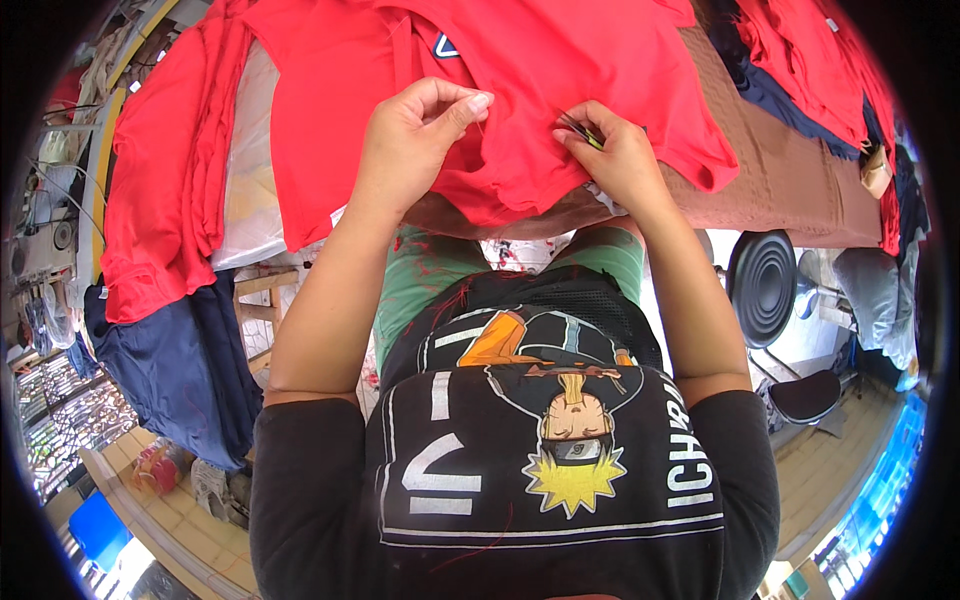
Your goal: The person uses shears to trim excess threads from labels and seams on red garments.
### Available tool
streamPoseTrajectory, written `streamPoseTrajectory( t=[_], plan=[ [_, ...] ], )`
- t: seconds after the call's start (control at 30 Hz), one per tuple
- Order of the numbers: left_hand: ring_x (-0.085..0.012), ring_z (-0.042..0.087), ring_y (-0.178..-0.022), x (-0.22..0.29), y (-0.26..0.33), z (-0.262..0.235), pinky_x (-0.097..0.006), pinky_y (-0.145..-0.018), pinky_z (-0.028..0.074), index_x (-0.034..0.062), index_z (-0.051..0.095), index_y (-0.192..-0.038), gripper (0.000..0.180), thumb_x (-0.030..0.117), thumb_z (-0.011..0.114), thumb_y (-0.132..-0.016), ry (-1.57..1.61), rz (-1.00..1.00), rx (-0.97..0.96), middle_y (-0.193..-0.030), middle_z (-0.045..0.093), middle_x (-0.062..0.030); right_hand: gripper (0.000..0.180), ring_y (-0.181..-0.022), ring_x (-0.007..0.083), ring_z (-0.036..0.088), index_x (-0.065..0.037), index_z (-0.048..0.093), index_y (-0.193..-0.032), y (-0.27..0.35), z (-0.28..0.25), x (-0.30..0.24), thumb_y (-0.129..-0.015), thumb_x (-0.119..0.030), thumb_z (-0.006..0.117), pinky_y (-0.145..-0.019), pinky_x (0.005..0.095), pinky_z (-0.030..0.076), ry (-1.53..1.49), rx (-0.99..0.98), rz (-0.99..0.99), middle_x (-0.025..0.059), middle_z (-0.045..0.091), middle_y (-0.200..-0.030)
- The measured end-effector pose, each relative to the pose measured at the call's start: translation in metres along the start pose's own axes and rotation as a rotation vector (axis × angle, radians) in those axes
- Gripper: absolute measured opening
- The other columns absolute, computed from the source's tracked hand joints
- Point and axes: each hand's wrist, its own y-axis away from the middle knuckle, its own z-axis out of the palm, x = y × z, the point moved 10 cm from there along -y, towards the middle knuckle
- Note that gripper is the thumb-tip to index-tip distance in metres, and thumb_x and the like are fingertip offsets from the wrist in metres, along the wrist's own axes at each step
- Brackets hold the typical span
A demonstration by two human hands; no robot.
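A red garment (560, 80) with a small dark blue and white badge lies spread over the table before me and droops off its near edge. Above it my left hand (425, 125) pinches thumb and forefinger together; whatever sits between the tips is too fine to name, perhaps a thread. My right hand (620, 150) is closed around small thread snips (582, 132), dark with a yellow-green part, their tips pointing up and left toward the other hand. Both hands are apart, just over the cloth.
Folded red garments (175, 150) hang at the left above dark blue cloth (180, 370). More red clothing (800, 60) lies at the far right of the brown-covered table (800, 200). A round black stool seat (762, 288) stands to my right. Red thread bits lie on my lap.
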Motion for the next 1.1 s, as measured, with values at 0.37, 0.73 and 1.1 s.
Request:
streamPoseTrajectory(
  t=[0.37,0.73,1.1],
  plan=[
    [-0.0154,0.067,-0.081,0.021,0.007,0.011,-0.027,-0.076,0.053,-0.0004,0.062,-0.099,0.017,0.015,0.063,-0.094,0.220,0.014,-0.057,-0.089,0.070,-0.0096,0.024,-0.087,0.0134,0.064,-0.003,0.070,-0.100,0.025,0.019,-0.074,-0.082,-0.018,0.074,-0.079,0.0305,0.050,-0.293,-0.207,-0.092,0.0078,0.070,-0.095],
    [-0.0082,0.059,-0.068,-0.010,0.016,0.033,-0.022,-0.065,0.048,0.0002,0.061,-0.099,0.016,0.015,0.060,-0.094,-0.141,-0.103,-0.174,-0.087,0.069,-0.0052,0.015,-0.071,0.0080,0.059,0.000,0.067,-0.096,0.029,0.026,-0.061,-0.088,-0.012,0.068,-0.067,0.0260,0.048,-0.413,-0.180,0.023,0.0064,0.068,-0.077],
    [-0.0054,0.057,-0.069,-0.007,0.025,0.046,-0.021,-0.064,0.048,-0.0001,0.071,-0.098,0.019,0.017,0.067,-0.090,-0.062,-0.148,-0.323,-0.078,0.066,-0.0005,0.014,-0.073,0.0111,0.058,-0.001,0.065,-0.091,0.023,-0.002,-0.065,-0.086,-0.013,0.069,-0.069,0.0279,0.047,-0.266,-0.052,-0.050,0.0079,0.065,-0.078]
  ],
)
